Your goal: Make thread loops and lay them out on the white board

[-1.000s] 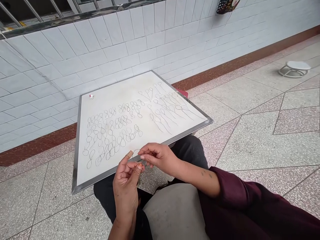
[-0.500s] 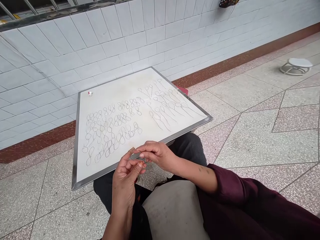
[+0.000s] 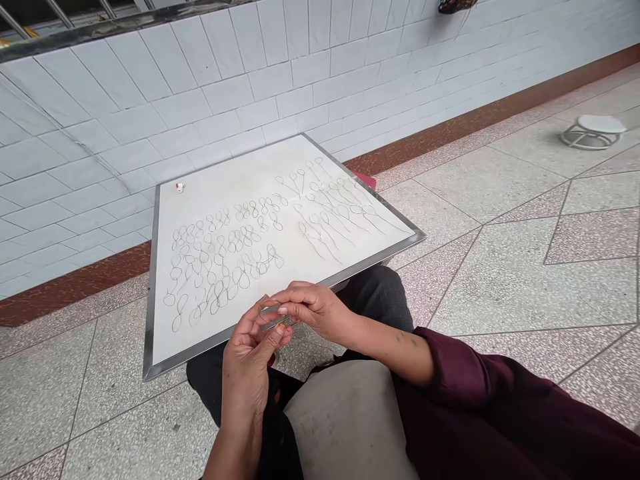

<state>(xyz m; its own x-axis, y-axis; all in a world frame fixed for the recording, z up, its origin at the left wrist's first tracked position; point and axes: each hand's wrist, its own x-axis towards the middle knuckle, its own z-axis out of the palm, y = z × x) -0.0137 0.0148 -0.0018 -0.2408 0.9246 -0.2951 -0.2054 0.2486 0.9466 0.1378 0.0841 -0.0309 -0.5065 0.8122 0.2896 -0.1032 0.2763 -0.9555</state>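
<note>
Wire loop [image 3: 261, 309] sits pinched in the fingers of the left hand [image 3: 251, 357] and right hand [image 3: 317, 309], by the middle of the worktop's [image 3: 235, 179] near edge. I'd grip gently but securely, hands close together, so the thin curve bends evenly without kinking.

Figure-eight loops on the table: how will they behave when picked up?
Probably very light: the loops look like thin strands. Likely springy rather than limp, since they hold rounded shapes on the table. Possibly apt to snag or drag a neighbor, as several lie crowded together.
</note>
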